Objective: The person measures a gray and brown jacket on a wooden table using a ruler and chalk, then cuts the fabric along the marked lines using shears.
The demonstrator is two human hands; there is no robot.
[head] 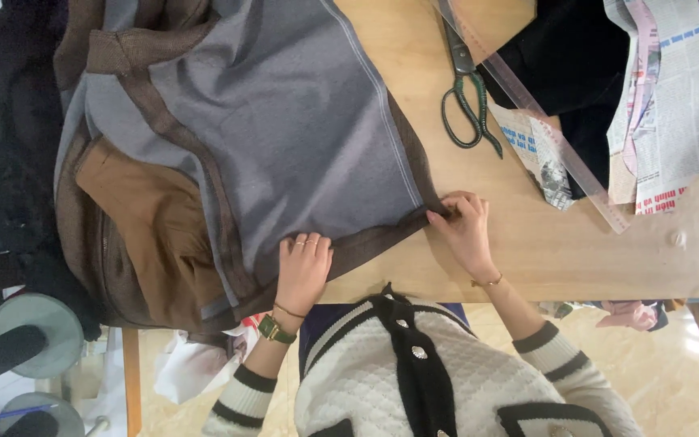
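- The grey fabric panel [285, 121] lies spread on the wooden table [527, 251], its brown hem edge partly smoothed.
- The left hand [302, 271] presses flat, grasping nothing; the right hand [463, 226] pinches the corner.
- Scissors [467, 93] and ruler [544, 121] lie untouched; cutting looks not yet begun.

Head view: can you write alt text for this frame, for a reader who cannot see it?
A person's two hands press the near edge of a grey and brown garment on a wooden table: the left hand lies flat on the hem, the right hand pinches its corner. Green-handled scissors, a clear ruler and newspaper pieces lie beyond.
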